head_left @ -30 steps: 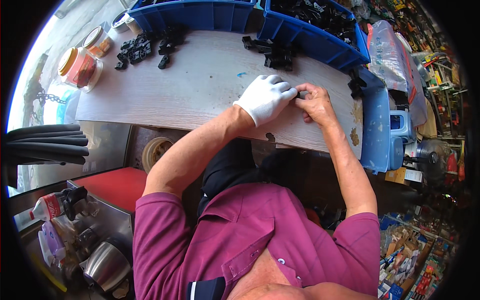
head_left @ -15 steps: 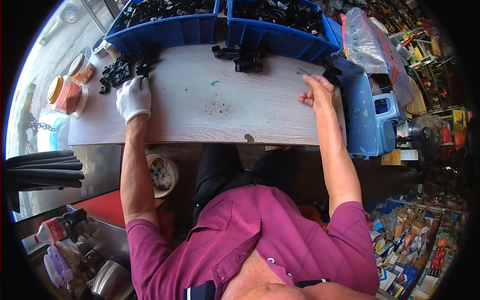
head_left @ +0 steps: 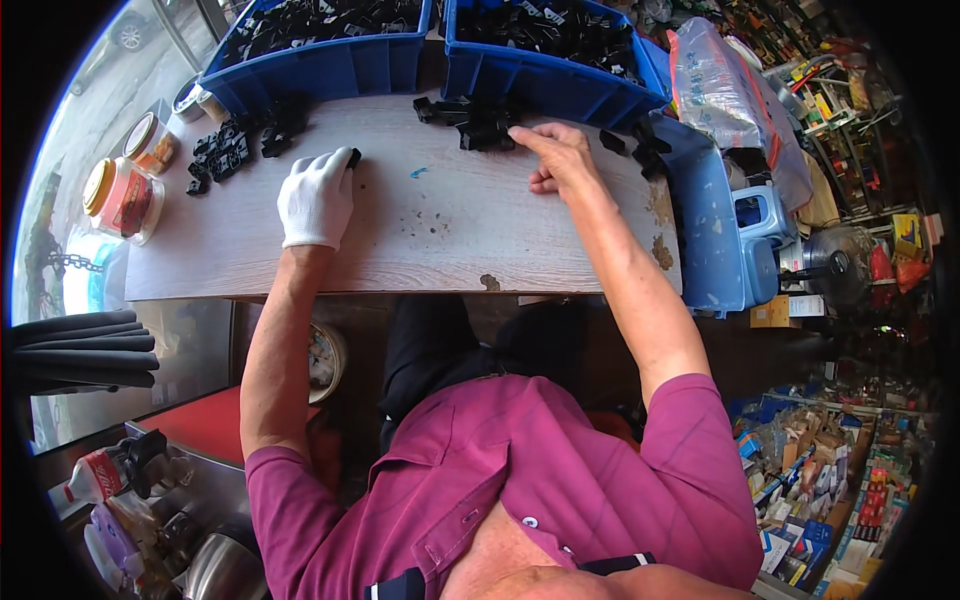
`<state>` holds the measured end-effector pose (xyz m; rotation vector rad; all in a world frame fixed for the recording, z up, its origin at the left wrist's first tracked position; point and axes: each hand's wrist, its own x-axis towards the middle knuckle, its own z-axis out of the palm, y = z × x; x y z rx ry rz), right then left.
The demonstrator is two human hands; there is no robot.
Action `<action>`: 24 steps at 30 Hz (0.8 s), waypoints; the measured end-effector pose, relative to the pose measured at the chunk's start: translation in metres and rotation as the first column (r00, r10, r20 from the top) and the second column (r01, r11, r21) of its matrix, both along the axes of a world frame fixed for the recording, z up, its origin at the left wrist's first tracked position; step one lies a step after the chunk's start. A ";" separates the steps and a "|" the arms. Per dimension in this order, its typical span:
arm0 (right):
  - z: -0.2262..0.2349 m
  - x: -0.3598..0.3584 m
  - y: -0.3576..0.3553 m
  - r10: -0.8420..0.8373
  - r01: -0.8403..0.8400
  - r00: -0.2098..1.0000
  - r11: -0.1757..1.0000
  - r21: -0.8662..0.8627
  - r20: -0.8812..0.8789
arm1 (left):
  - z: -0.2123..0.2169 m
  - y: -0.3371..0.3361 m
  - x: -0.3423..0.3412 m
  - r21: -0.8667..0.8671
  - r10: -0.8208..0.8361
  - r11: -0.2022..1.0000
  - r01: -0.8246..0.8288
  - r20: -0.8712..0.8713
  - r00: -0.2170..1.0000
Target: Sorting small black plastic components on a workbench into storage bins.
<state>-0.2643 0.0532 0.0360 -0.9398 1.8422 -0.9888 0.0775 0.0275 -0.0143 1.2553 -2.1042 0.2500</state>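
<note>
My left hand (head_left: pixel 316 200), in a white knitted glove, is closed round a small black plastic part (head_left: pixel 354 158) that pokes out past its fingertips. Left of it lies a cluster of black plastic parts (head_left: pixel 222 152), with a smaller group (head_left: pixel 283 128) beside that. My bare right hand (head_left: pixel 562 160) is stretched over the table, its index fingertip at the edge of a black parts pile (head_left: pixel 486 128). Its fingers are apart, and I see nothing held in them. A single black piece (head_left: pixel 612 142) lies to the right of this hand.
Two blue bins (head_left: pixel 325 68) (head_left: pixel 550 75) full of black parts stand along the far table edge. Lidded jars (head_left: pixel 125 198) are at the left. A light-blue plastic stool (head_left: pixel 715 240) and a wrapped package (head_left: pixel 735 95) stand at the right. The wooden tabletop (head_left: pixel 430 250) has worn spots.
My left hand has moved right, away from the cluster, carrying a black part. My right hand has swung left to the middle pile; a black piece now lies near where it was.
</note>
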 end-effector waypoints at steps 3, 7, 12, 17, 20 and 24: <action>0.000 0.012 -0.012 0.017 -0.017 0.998 1.000 0.005 -0.063 | 0.002 0.002 -0.004 -0.008 -0.025 1.000 0.025 0.002 1.000; 0.001 0.024 -0.019 0.014 -0.010 0.989 1.000 0.023 -0.148 | 0.001 0.003 -0.002 -0.013 -0.011 1.000 0.011 -0.004 1.000; -0.002 0.020 -0.024 -0.037 0.046 0.991 0.997 0.069 -0.129 | 0.001 0.001 -0.002 -0.003 -0.023 1.000 0.023 -0.021 1.000; 0.002 0.007 -0.005 -0.002 0.001 0.997 1.000 0.009 0.074 | -0.005 -0.002 0.002 0.024 -0.009 1.000 0.013 -0.158 0.987; 0.002 0.003 0.012 0.056 -0.055 0.991 0.998 -0.014 0.125 | -0.006 0.006 -0.004 0.171 -0.051 0.971 0.165 -0.529 0.847; -0.003 -0.004 0.022 0.155 -0.149 0.971 0.988 -0.051 0.183 | -0.003 0.025 -0.028 0.229 -0.090 0.924 0.308 -0.650 0.754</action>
